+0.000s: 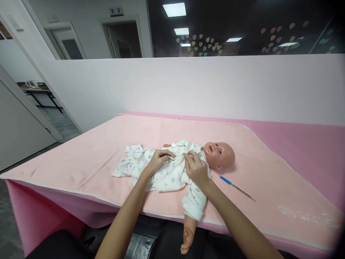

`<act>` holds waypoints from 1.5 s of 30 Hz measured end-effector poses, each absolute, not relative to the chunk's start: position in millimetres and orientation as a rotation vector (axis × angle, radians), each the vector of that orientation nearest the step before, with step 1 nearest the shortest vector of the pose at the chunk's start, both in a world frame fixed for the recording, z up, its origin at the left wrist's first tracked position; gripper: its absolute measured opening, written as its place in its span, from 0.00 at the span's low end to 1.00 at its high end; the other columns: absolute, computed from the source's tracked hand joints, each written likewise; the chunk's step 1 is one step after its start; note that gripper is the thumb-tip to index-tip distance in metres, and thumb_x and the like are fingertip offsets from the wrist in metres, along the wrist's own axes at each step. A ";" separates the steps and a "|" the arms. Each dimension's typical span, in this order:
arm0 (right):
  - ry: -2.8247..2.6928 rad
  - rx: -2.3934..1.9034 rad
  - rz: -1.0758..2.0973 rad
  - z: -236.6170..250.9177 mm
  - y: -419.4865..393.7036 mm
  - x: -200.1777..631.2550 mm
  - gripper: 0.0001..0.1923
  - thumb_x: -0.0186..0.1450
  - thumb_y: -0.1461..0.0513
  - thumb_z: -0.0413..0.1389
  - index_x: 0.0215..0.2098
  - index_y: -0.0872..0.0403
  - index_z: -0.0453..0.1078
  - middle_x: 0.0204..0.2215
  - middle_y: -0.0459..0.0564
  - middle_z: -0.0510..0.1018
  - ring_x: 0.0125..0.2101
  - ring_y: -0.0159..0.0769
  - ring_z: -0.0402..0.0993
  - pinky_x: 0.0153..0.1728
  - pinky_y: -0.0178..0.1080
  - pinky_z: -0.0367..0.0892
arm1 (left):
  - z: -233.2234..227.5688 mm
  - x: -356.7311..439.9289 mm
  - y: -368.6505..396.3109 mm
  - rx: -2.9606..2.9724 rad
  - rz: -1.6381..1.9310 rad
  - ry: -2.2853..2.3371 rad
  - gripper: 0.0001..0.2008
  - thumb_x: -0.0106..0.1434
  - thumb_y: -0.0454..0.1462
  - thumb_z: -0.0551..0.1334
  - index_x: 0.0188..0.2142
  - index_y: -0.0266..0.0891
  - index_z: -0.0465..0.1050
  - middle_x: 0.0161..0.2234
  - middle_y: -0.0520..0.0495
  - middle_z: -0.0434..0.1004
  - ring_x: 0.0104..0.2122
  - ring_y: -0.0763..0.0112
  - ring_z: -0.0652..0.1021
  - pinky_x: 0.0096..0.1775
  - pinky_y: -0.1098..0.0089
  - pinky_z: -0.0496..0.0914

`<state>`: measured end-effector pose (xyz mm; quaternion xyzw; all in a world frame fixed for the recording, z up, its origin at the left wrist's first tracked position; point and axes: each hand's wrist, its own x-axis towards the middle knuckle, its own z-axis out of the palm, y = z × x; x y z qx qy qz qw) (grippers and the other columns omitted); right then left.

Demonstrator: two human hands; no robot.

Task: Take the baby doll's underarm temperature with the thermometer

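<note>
- Two bare hands meet over the chest of a baby doll point(219, 155) that lies on its back on a pale pink blanket point(81, 158).
- The left hand point(159, 160) rests on the doll's white printed romper point(167, 174), its fingers curled down onto the front edge of the cloth; the grip looks like a light pinch, though the fingertips are partly hidden.
- The right hand point(196, 167) sits just beside it at 3 o'clock, its fingers bent and closed on the same front edge of the romper near the collar.
- The two hands are very near each other, almost touching, at the middle of the garment's front opening.
- The doll's head lies at 3 o'clock from the hands, face up, and touches the blanket.
- The romper's legs spread out toward 9 o'clock from the hands, flat on the blanket.
- One sleeved doll arm point(190, 223) hangs over the near edge of the blanket at 6 o'clock, its bare plastic hand dangling below the edge.
- A thin stick with a blue end point(237, 188) lies on the blanket at 4 o'clock from the doll's head, near it but apart.
- The blanket covers a desk with a deeper pink cover point(309, 144) showing at 2 o'clock.
- A white wall point(188, 86) stands behind the desk at 12 o'clock, with a dark window above it and an open doorway at 10 o'clock.
</note>
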<state>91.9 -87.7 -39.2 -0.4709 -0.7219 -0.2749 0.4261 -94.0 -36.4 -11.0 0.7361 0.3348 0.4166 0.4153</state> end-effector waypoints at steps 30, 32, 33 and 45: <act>-1.902 -1.202 -0.372 -36.7 -89.6 68.4 0.08 0.65 0.64 0.47 0.35 0.53 0.68 0.30 0.46 0.71 0.24 0.26 0.66 0.23 0.32 0.54 | -5.0 -102.0 -42.8 2.037 0.751 0.865 0.09 0.52 0.37 0.64 0.34 0.41 0.77 0.44 0.45 0.71 0.44 0.65 0.72 0.45 0.67 0.65; -1.896 -1.197 -0.373 -37.5 -88.9 68.3 0.08 0.65 0.64 0.47 0.35 0.53 0.68 0.31 0.46 0.71 0.24 0.26 0.66 0.23 0.32 0.54 | -4.7 -101.8 -44.6 2.039 0.757 0.877 0.09 0.53 0.37 0.63 0.35 0.41 0.77 0.45 0.45 0.71 0.44 0.65 0.72 0.45 0.67 0.65; -1.895 -1.197 -0.373 -37.8 -88.7 68.3 0.08 0.65 0.64 0.47 0.35 0.53 0.68 0.31 0.46 0.72 0.24 0.26 0.66 0.23 0.32 0.53 | -4.9 -101.9 -45.1 2.040 0.763 0.877 0.09 0.54 0.37 0.63 0.35 0.41 0.77 0.45 0.45 0.71 0.44 0.65 0.72 0.46 0.67 0.65; -1.932 -1.222 -0.360 -38.0 -88.1 68.5 0.09 0.66 0.63 0.46 0.34 0.54 0.67 0.29 0.46 0.73 0.26 0.27 0.67 0.25 0.31 0.53 | -7.6 -102.8 -44.7 1.960 0.853 0.849 0.08 0.50 0.37 0.66 0.31 0.37 0.77 0.39 0.44 0.74 0.39 0.67 0.75 0.42 0.69 0.69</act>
